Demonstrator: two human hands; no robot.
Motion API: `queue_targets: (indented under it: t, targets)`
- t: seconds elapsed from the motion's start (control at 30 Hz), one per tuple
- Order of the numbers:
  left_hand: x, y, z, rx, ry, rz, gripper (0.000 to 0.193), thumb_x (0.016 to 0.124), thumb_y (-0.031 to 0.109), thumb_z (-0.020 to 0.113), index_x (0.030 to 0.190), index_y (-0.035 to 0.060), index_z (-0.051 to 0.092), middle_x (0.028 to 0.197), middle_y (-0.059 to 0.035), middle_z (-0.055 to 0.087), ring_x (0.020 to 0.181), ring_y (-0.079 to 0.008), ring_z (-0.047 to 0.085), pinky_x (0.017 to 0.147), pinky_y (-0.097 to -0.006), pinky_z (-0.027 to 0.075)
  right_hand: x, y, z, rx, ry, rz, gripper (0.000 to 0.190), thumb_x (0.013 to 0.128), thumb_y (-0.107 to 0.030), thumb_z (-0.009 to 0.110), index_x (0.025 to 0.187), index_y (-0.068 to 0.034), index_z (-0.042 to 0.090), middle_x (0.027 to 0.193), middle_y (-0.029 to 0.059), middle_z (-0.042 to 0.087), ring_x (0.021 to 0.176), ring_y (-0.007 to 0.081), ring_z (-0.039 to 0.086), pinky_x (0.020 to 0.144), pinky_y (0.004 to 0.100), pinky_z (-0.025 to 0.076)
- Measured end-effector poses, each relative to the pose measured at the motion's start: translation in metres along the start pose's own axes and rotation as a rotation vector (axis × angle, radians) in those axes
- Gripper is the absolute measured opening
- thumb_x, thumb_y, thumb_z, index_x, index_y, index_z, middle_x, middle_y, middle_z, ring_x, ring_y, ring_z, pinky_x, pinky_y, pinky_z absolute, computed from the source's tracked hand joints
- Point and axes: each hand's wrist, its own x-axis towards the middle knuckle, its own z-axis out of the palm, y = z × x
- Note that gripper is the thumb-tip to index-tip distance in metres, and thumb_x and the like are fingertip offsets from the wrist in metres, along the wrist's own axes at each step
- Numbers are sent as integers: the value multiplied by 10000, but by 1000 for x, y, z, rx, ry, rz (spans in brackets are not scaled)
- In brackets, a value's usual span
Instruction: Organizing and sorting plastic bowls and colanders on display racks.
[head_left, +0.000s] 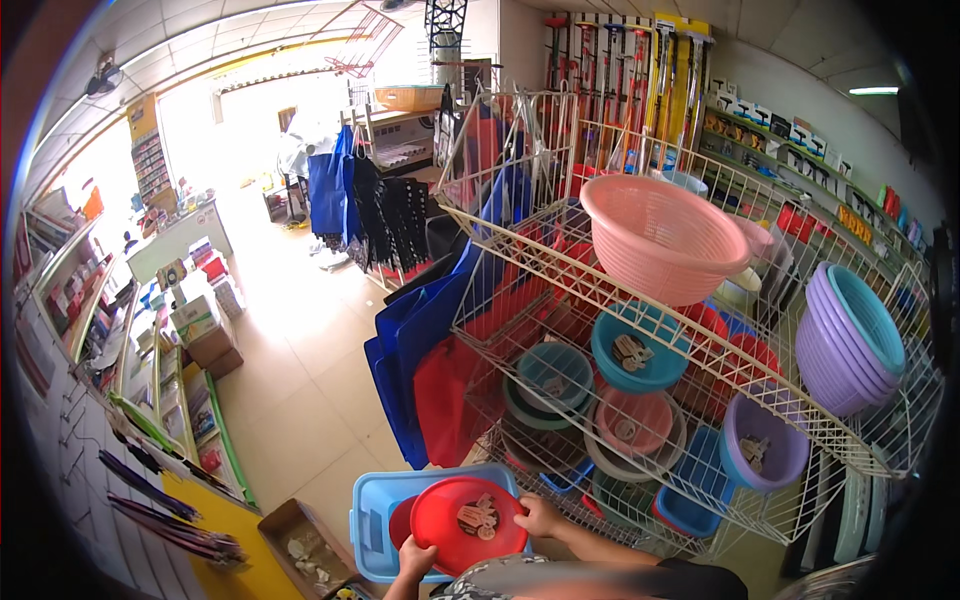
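Both my hands hold a red plastic basin (444, 540) by its rim, close in front of me; a printed label lies in its bottom. My left hand (417, 559) grips the rim at the lower left, and my right hand (538, 516) grips it at the right. Under it is a light blue plastic tub (375, 491), with another red item (401, 521) partly hidden between them. To the right, a pink plastic basket (660, 240) sits on the top tier of a white wire rack, with stacked purple baskets (829, 345) farther right.
The wire rack (645, 300) holds teal basins (637, 352) and others on its lower tiers. Blue and red bags (442, 405) hang at its left side. A cardboard box (300, 544) stands on the floor at lower left, near stocked shelves (157, 375). A tiled aisle (300, 405) runs between.
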Motion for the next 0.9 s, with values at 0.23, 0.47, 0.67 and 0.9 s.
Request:
queue_targets:
  t: [0.23, 0.47, 0.67, 0.9]
  targets:
    - [2, -5, -3, 82, 35, -54, 332, 732, 323, 708, 699, -6, 675, 615, -118, 657, 631, -232, 667, 647, -357, 520, 7, -12, -20, 42, -25, -127, 241, 787, -226, 678, 882, -5, 657, 973, 165, 610, 903, 317, 608, 790, 377, 491]
    - [34, -47, -6, -96, 160, -10, 433, 847, 311, 648, 577, -22, 591, 498, -127, 542, 457, -216, 522, 508, -404, 422, 29, -57, -119, 176, 152, 156, 215, 842, -195, 646, 866, 18, 643, 856, 130, 610, 834, 236, 602, 760, 332, 480]
    - [37, -20, -19, -33, 172, 97, 386, 836, 260, 648, 586, -27, 584, 522, -136, 552, 476, -221, 528, 522, -396, 428, 33, -65, -211, 1066, 481, 157, 212, 929, -136, 528, 1052, 9, 623, 989, 100, 667, 866, 176, 638, 750, 329, 537]
    - [26, -36, -13, 36, 173, 114, 312, 816, 218, 638, 629, -30, 609, 557, -155, 579, 507, -232, 569, 540, -395, 444, 40, -89, -267, 1202, 891, 117, 225, 919, -173, 573, 1093, -30, 579, 992, 90, 649, 877, 228, 646, 771, 368, 552]
